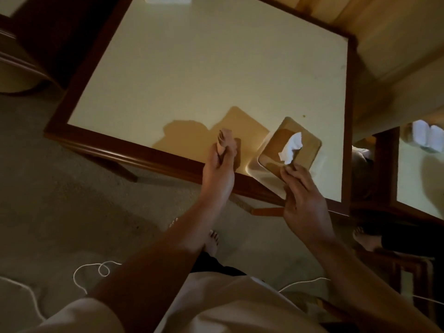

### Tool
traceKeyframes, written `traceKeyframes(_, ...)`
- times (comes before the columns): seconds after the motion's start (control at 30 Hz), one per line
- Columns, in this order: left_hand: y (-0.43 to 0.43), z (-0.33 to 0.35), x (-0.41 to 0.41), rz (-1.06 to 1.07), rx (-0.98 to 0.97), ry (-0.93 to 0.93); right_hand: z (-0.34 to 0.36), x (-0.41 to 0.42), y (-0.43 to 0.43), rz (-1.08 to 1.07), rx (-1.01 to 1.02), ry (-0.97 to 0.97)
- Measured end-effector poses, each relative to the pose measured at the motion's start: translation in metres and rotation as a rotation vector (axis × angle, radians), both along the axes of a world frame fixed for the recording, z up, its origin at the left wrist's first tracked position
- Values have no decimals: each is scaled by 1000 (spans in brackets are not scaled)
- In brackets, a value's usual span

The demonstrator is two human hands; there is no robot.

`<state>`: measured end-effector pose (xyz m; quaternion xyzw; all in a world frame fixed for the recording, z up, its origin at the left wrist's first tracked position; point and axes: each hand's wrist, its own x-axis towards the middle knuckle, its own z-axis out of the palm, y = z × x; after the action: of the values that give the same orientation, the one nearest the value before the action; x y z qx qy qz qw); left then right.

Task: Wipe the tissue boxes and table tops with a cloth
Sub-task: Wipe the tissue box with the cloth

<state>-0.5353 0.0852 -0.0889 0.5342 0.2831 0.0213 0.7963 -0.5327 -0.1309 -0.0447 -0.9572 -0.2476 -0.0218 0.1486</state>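
1 tissue box (271, 150): brown lid, cream sides, white tissue (292, 146) sticking up. It's over the near-R part of the table top, tilted, and looks lifted off the surface, going by its shadow.
R hand (304, 200): fingers curled round the box's near edge, thumb on the lid.
cloth (225, 140): small pinkish wad, just L of the box, apart from it, above the table's near rim.
L hand (218, 167): fingers pinching the bunched cloth.
table top (216, 68): cream w/ dark wood rim. Small dark speck (304, 115) beyond the box. Can't tell if wiped.
2nd table (413, 183): to the R, w/ white items (427, 138) on it. Poss. another box, unclear.
progress: judged early. Box is held ready, but cloth isn't on it yet.
left to do: this box, table top under it, 2nd table.
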Motion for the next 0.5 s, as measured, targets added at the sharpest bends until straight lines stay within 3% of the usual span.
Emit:
traceKeyframes(0.17, -18, -8, -8, -71, -119, -91, 9, -6, 1, -167, 87, 98)
traceKeyframes(0.27, -30, -8, -10, -185, -104, -142, 0, 3, 16, -286, -14, 201)
traceKeyframes(0.5, -54, 2, -39, -390, -43, -106, -23, 4, 14, -211, -98, 146)
